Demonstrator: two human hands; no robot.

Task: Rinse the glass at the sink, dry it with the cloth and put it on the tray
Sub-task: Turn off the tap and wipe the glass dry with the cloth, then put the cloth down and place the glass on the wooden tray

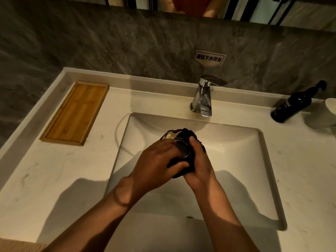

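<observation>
Over the white sink basin I hold a clear glass wrapped in a dark cloth. My left hand grips the glass from the left, fingers over its side. My right hand presses the cloth around the glass from the right, thumb on top. Most of the glass is hidden by the cloth and my fingers. The bamboo tray lies bare on the counter at the left. No water runs from the chrome faucet.
A black pump bottle stands on the counter at the right, with a white object at the frame edge beside it. A grey stone wall with a small label rises behind the faucet. A thin cord lies along the basin's left rim.
</observation>
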